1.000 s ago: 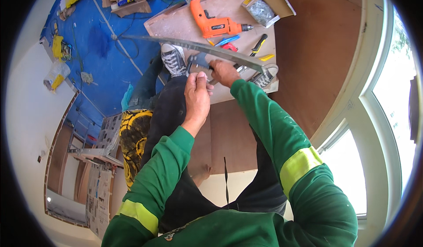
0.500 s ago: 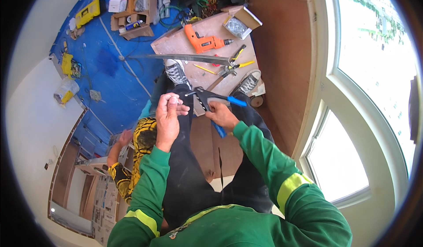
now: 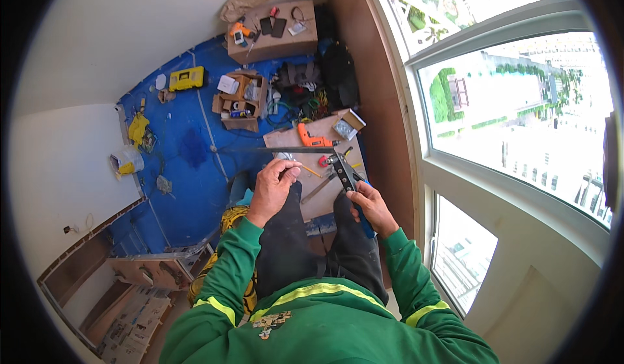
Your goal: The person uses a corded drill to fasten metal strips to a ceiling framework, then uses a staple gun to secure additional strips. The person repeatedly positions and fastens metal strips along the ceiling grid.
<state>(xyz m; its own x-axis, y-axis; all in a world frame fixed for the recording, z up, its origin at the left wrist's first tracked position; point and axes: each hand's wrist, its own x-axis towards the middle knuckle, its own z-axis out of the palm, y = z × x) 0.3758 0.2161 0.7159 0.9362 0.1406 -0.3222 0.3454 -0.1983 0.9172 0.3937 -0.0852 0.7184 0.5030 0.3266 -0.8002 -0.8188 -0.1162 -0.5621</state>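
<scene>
My right hand [image 3: 374, 209] is wrapped round the blue handles of a hand riveter [image 3: 344, 173], its black head pointing up and away from me. My left hand [image 3: 273, 192] is held to the left of it, thumb and fingertips pinched together; anything between them is too small to make out. Beyond the hands, a long thin metal strip [image 3: 279, 149] reaches over a wooden board [image 3: 314, 205]. On that board lie an orange drill [image 3: 313, 136], a yellow pencil [image 3: 312, 171] and an open box of small metal pieces [image 3: 344, 129]. The riveter partly hides yellow-handled snips.
A cardboard box of supplies [image 3: 229, 122] and a yellow toolbox [image 3: 187, 78] stand on the blue floor covering [image 3: 188, 120]. Farther back, a large carton [image 3: 266, 51] carries phones and tools. Someone in yellow-and-black clothing [image 3: 231, 220] is close by my left leg. Windows [image 3: 513, 104] line the right side.
The view has tilted up, bringing the far carton in. The riveter has swung from lying crosswise to pointing away from me. My left fingers, partly spread before, are drawn together.
</scene>
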